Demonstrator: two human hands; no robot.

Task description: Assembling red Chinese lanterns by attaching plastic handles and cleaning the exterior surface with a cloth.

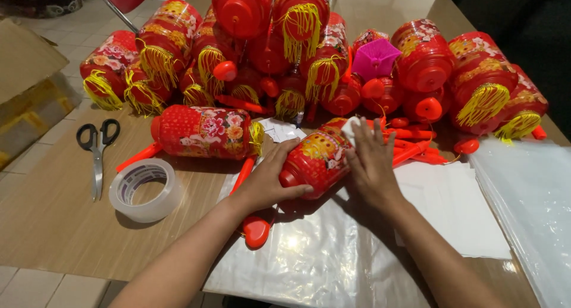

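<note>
Red plastic lantern (318, 156), lying on its side on clear plastic sheet (309, 254) over wooden surface (53, 225); left hand (267, 180) fingers wrapped round its near end, right hand (372, 165) fingers spread flat against its far side. Tape roll (146, 189) and scissors (96, 147) well left; lantern pile (285, 52) behind

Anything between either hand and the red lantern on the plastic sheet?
Nothing visible. The left hand grips the red lantern at its near end, and the right hand rests directly on its far side, where a white piece shows by the fingertips.
</note>
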